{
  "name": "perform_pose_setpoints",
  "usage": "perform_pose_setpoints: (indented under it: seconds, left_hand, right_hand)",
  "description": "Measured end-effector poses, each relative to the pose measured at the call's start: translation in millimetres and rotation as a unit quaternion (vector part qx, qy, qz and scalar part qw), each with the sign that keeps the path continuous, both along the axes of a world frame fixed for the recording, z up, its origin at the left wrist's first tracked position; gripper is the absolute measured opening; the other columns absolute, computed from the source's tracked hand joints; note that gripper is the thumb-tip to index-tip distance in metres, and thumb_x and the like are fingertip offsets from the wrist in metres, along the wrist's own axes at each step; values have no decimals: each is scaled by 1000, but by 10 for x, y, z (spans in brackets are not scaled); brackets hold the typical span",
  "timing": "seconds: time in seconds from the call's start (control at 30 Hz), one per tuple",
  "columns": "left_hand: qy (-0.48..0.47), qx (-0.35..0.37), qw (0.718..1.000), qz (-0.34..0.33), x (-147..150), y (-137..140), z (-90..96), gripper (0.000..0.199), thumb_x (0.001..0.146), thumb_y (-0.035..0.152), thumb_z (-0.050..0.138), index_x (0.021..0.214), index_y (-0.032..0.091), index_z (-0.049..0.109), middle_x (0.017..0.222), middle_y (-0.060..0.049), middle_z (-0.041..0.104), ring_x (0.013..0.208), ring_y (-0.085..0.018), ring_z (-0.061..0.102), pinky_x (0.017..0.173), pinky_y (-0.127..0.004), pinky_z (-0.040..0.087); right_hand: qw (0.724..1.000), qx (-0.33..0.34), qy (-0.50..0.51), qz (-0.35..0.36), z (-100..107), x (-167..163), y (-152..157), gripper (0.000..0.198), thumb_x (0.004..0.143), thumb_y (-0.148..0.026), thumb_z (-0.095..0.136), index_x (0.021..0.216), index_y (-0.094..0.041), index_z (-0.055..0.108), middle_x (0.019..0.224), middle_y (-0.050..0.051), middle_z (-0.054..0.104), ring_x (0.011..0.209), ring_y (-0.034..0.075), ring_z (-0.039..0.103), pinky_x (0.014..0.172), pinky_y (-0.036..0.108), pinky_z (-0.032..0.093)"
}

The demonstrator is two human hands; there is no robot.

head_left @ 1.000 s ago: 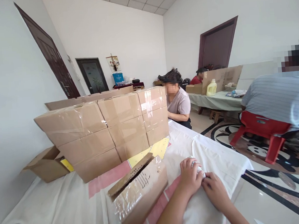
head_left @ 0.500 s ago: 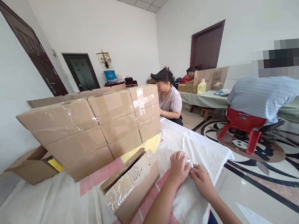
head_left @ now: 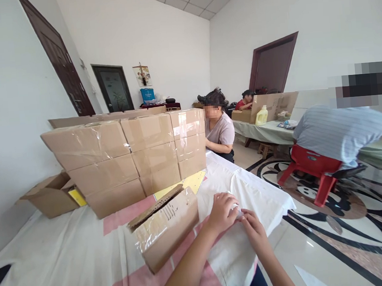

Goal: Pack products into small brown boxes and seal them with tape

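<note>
My left hand (head_left: 223, 211) is closed around a small white crumpled item (head_left: 238, 211), possibly paper or thin plastic; most of it is hidden by the fingers. On its near right side, my right hand (head_left: 254, 227) pinches the edge of the same item with thumb and fingers. Both hands are low over the cloth-covered table (head_left: 216, 257), near its right edge. To the left of my left hand lies a long cardboard box (head_left: 171, 226), its flap (head_left: 156, 205) partly raised along the far side.
Stacked taped cartons (head_left: 152, 150) form a wall across the table's back. An open carton (head_left: 50, 200) sits at the far left. Beyond the table is a person in a light top (head_left: 221, 134). Another person in a striped shirt (head_left: 338, 131) sits on a red chair (head_left: 315, 164) to the right.
The view has shifted slightly, so the room appears moved right and the hands a little left. Both hands keep hold of the white item, with the fingers slightly repositioned.
</note>
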State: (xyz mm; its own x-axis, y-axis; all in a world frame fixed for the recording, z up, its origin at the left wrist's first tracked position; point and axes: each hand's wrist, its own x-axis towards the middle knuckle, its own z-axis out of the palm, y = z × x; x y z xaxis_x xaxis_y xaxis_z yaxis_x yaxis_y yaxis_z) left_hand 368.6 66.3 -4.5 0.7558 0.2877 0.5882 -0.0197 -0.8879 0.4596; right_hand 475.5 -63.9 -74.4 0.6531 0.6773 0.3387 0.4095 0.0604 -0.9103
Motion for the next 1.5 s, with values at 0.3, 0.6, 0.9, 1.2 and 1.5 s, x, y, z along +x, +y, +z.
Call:
perform_pose_setpoints:
  seconds: [0.3, 0.6, 0.9, 1.2, 1.5]
  left_hand:
    - [204, 15, 979, -13, -758, -180, 1231, 22, 89, 34, 64, 110, 26, 69, 112, -1, 75, 104, -24, 67, 90, -36, 47]
    - [208, -108, 970, 68, -1621, -128, 1639, 19, 84, 32, 64, 101, 30, 73, 99, 1, 75, 96, -22, 67, 80, -32, 47]
    - [210, -96, 965, 125, -1840, -146, 1724, 15, 82, 17, 53, 85, 26, 64, 90, 2, 71, 89, -21, 63, 69, -32, 41]
    - [191, -24, 969, 156, -1862, -137, 1702, 20, 81, 8, 48, 83, 26, 58, 83, 1, 65, 77, -20, 58, 61, -31, 33]
    - [183, -4, 966, 184, -1906, -74, 1683, 15, 86, 10, 43, 78, 23, 46, 82, 2, 64, 71, -18, 55, 62, -31, 30]
  right_hand:
    - [982, 49, -62, 171, 882, -649, -31, 14, 95, -31, 56, 97, -24, 68, 110, 7, 64, 110, 25, 61, 98, 39, 47]
    - [958, 18, -41, 282, 1345, -1194, 163, 15, 97, -24, 51, 89, -21, 63, 86, 1, 63, 83, 17, 57, 77, 30, 42]
    - [951, 5, 41, 305, 1285, -1387, 392, 17, 96, -33, 58, 88, -20, 65, 85, 1, 66, 83, 16, 60, 78, 28, 45]
    - [946, 46, 39, 319, 1292, -1451, 504, 22, 98, -38, 57, 86, -20, 62, 82, 2, 63, 79, 16, 57, 76, 28, 45]
    - [929, 16, 167, 329, 1262, -1448, 642, 21, 89, -34, 64, 105, -21, 71, 65, -3, 58, 62, 13, 53, 62, 27, 43]
